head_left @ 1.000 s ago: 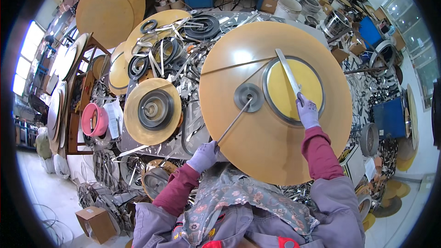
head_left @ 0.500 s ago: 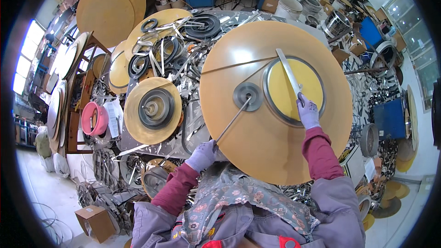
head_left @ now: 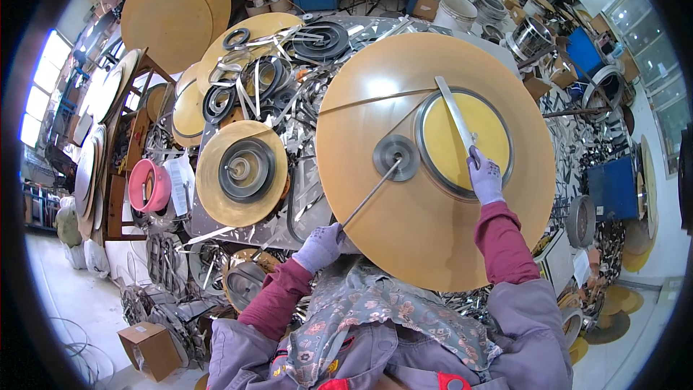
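A large tan disc fills the centre and right of the frame, and on it, right of centre, lies a yellow round plate inside a dark metal ring. The right hand, in a pale purple glove, is closed around the lower end of a flat metal bar, which slants over the yellow plate to the ring's upper edge. The left hand, gloved alike and at the lower middle of the frame, is closed on the lower end of a thin rod. The rod's upper end meets the middle of a small grey coil, which sits just left of the ring. A narrow strip runs from the large disc's left edge to near the bar's upper end, and a thinner line stretches between coil and ring. Left of centre, on the grey surface, a smaller tan disc carries a dark coil. A pink basin stands further left, loose metal strips and rings crowd the upper middle, and a cardboard box sits at lower left.
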`<state>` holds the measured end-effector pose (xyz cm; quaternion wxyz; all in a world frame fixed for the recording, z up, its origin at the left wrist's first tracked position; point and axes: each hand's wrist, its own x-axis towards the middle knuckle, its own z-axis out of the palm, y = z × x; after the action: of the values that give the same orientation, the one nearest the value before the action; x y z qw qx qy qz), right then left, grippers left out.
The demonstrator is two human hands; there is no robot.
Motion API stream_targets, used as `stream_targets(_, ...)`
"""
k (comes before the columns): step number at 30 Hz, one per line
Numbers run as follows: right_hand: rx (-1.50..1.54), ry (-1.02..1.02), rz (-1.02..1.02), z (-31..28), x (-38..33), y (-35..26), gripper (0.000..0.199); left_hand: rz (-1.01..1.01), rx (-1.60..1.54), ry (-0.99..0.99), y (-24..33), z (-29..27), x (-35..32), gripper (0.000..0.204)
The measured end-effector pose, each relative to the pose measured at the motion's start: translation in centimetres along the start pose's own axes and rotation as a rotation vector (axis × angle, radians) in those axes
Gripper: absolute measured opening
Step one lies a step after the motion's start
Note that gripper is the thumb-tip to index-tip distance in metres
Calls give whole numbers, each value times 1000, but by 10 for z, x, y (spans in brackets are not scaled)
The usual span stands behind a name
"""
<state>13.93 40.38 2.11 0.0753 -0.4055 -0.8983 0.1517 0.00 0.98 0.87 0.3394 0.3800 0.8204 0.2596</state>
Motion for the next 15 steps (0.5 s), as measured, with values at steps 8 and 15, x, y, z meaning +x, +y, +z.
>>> stream_targets(8,-78,-18,65,-2,-2,-14,41,11,-60,28,1,2,-2,15)
stream_targets(15,-32,-54,68,0,0,-11,44,-6,48,-22,-3,2,-5,18)
